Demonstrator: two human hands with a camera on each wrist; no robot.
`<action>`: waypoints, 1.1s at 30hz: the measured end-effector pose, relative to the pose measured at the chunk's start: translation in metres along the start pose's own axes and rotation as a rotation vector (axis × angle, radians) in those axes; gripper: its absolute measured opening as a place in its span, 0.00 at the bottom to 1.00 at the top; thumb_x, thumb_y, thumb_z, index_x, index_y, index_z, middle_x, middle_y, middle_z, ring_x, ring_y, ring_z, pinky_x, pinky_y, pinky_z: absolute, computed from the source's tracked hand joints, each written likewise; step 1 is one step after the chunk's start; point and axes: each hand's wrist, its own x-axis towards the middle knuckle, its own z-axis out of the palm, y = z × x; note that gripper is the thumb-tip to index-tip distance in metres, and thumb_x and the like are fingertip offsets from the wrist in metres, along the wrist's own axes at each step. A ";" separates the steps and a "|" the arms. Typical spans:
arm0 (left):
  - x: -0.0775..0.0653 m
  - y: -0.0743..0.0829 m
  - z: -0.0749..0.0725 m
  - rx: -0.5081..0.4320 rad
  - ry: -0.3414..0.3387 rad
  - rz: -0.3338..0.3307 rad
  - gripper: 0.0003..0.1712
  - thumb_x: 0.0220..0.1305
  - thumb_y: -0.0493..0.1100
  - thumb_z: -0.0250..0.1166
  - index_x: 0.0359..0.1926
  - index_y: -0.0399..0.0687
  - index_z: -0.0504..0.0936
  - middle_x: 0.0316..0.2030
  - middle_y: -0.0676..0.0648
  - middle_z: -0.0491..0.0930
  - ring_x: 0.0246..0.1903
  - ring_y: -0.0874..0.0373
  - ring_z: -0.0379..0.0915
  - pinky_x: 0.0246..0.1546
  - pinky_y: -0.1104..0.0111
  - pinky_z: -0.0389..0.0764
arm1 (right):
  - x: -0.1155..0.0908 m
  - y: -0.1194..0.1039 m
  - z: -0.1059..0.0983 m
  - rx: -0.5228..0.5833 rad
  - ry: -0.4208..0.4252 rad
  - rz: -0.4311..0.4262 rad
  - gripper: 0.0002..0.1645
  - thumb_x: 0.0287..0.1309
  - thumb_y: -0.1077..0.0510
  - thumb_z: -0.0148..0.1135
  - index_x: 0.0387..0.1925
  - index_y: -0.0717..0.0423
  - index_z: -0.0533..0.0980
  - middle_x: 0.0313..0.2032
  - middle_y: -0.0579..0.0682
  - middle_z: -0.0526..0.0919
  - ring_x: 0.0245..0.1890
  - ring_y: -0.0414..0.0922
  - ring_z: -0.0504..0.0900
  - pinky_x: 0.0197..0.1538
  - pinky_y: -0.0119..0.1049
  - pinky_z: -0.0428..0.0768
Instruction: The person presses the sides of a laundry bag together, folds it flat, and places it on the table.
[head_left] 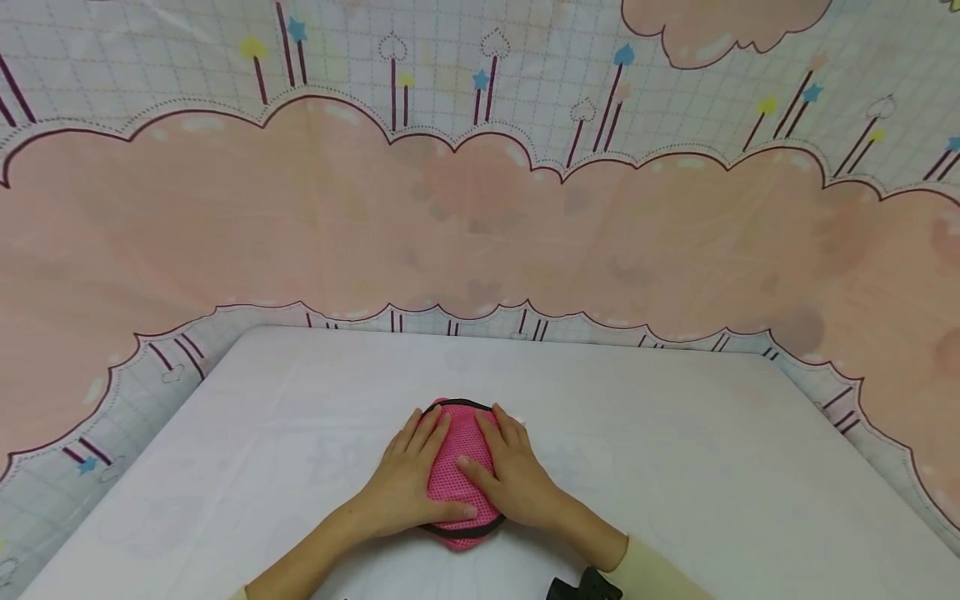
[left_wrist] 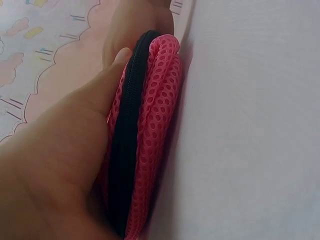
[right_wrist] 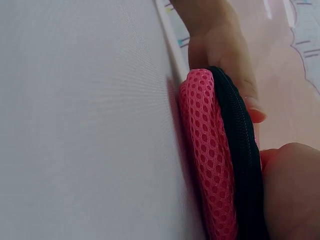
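Observation:
A pink mesh pouch (head_left: 453,471) with a black zipper band lies flat on the white table, in the middle near the front. My left hand (head_left: 401,483) rests on its left side, fingers extended toward the far end and thumb across the near end. On the right side my right hand (head_left: 521,483) presses with fairly straight fingers, its thumb on the mesh. In the left wrist view the black zipper (left_wrist: 127,120) runs along the pouch's edge beside my palm. The right wrist view shows the mesh side (right_wrist: 210,160) touching the table. The pouch's contents are hidden.
The white tabletop (head_left: 675,450) stretches out around the pouch. Behind it hangs a peach and white patterned cloth (head_left: 337,225). A black object (head_left: 585,586), partly cut off, shows at the bottom edge by the right sleeve (head_left: 652,571).

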 end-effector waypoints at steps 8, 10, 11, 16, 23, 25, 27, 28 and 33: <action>0.004 0.001 -0.002 -0.009 0.015 -0.009 0.67 0.44 0.74 0.66 0.72 0.34 0.53 0.72 0.35 0.49 0.70 0.35 0.36 0.64 0.41 0.48 | 0.004 0.004 -0.004 -0.008 -0.040 -0.012 0.43 0.68 0.39 0.47 0.71 0.63 0.53 0.70 0.68 0.46 0.70 0.62 0.45 0.62 0.61 0.60; 0.005 0.001 -0.003 -0.012 0.017 -0.015 0.66 0.45 0.73 0.66 0.72 0.34 0.53 0.72 0.36 0.49 0.70 0.35 0.36 0.64 0.41 0.48 | 0.006 0.004 -0.004 -0.005 -0.043 -0.014 0.43 0.68 0.38 0.47 0.72 0.62 0.53 0.70 0.67 0.46 0.70 0.62 0.45 0.62 0.61 0.61; 0.006 0.001 -0.003 -0.014 0.018 -0.019 0.66 0.45 0.73 0.67 0.72 0.34 0.53 0.72 0.36 0.49 0.70 0.35 0.36 0.64 0.41 0.48 | 0.007 0.004 -0.005 -0.004 -0.046 -0.014 0.43 0.68 0.38 0.47 0.72 0.62 0.53 0.70 0.67 0.46 0.70 0.61 0.45 0.62 0.61 0.61; 0.006 0.003 -0.005 -0.056 0.006 -0.046 0.66 0.45 0.72 0.67 0.72 0.34 0.53 0.72 0.37 0.48 0.70 0.36 0.35 0.64 0.41 0.47 | 0.009 0.005 -0.002 -0.001 -0.052 -0.001 0.43 0.67 0.37 0.46 0.71 0.59 0.53 0.70 0.66 0.47 0.70 0.61 0.46 0.60 0.60 0.64; 0.002 0.008 -0.004 -0.065 -0.004 -0.060 0.66 0.44 0.72 0.68 0.72 0.35 0.53 0.72 0.37 0.48 0.70 0.35 0.35 0.64 0.40 0.46 | 0.003 0.003 0.001 -0.011 0.001 0.010 0.43 0.66 0.35 0.48 0.70 0.58 0.57 0.70 0.66 0.50 0.69 0.60 0.50 0.59 0.60 0.66; 0.002 0.008 -0.004 -0.052 -0.012 -0.072 0.66 0.45 0.73 0.67 0.72 0.36 0.53 0.72 0.38 0.48 0.71 0.36 0.34 0.63 0.39 0.45 | 0.003 0.002 -0.001 -0.015 0.004 0.007 0.43 0.66 0.35 0.48 0.70 0.57 0.57 0.70 0.65 0.51 0.69 0.59 0.50 0.59 0.59 0.66; 0.004 0.007 -0.005 -0.043 -0.016 -0.081 0.64 0.46 0.74 0.66 0.72 0.36 0.55 0.72 0.38 0.50 0.71 0.36 0.35 0.63 0.37 0.43 | 0.002 0.002 -0.004 -0.018 -0.005 0.004 0.42 0.66 0.35 0.48 0.70 0.56 0.58 0.70 0.65 0.52 0.69 0.58 0.50 0.60 0.58 0.65; 0.005 0.007 -0.006 -0.037 -0.019 -0.085 0.64 0.46 0.74 0.65 0.72 0.37 0.55 0.71 0.38 0.51 0.71 0.36 0.35 0.62 0.36 0.42 | 0.002 0.001 -0.005 -0.023 -0.010 0.005 0.42 0.66 0.35 0.48 0.70 0.56 0.58 0.70 0.65 0.52 0.69 0.59 0.50 0.61 0.58 0.64; 0.008 0.008 -0.012 -0.002 -0.008 -0.055 0.61 0.49 0.74 0.63 0.70 0.36 0.58 0.71 0.38 0.53 0.70 0.35 0.35 0.63 0.37 0.37 | 0.004 0.000 -0.012 -0.099 -0.013 -0.023 0.42 0.67 0.36 0.47 0.70 0.60 0.59 0.70 0.66 0.52 0.71 0.62 0.46 0.67 0.60 0.51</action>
